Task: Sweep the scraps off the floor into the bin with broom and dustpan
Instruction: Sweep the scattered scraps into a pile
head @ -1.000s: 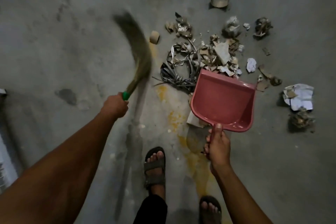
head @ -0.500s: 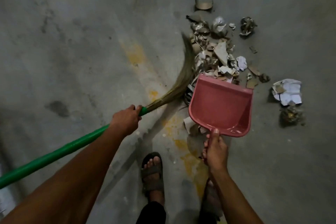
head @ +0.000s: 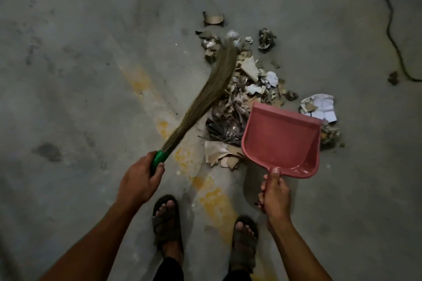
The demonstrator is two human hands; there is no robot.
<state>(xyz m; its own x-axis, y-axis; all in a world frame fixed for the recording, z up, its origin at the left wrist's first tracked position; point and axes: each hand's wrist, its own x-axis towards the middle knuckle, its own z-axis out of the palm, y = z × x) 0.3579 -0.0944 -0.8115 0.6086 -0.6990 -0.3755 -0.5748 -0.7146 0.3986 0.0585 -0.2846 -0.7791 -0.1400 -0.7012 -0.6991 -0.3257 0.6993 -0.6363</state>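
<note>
Scraps (head: pixel 242 98) of torn cardboard, crumpled paper and dark shredded strips lie heaped on a grey concrete floor (head: pixel 80 64), in the middle of the view just ahead of the person's feet. Pink plastic dustpan (head: pixel 282 141) sits at the near right edge of the heap, its open mouth turned toward the debris and its pan bare inside; whether the lip touches the floor cannot be told. Right hand (head: pixel 275 194) grips the dustpan's handle, fingers curled round it and thumb laid along the top toward the pan. Grass broom (head: pixel 205 96) slants from lower left to upper right, its long tan bristles lying along the left side of the heap with the tips reaching the far scraps. Left hand (head: pixel 140 180) is closed round the broom's green handle (head: pixel 158 158) right where the bristles are bound. Curved strip of cardboard (head: pixel 214 18) stands apart beyond the heap. Torn white paper sheet (head: pixel 319 107) lies just beyond the dustpan's right corner, with a dark crumpled wad (head: pixel 330 133) beside the pan's right wall. Another dark crumpled piece (head: pixel 266 40) rests at the far right of the heap. Yellow paint stains (head: pixel 212 198) run diagonally across the floor under the broom and between the feet. Two dark sandals, left (head: pixel 166 219) and right (head: pixel 245 238), are planted at the bottom of the view. Black cable (head: pixel 391 25) trails down the upper right corner, a small dark scrap (head: pixel 393 77) near it.
</note>
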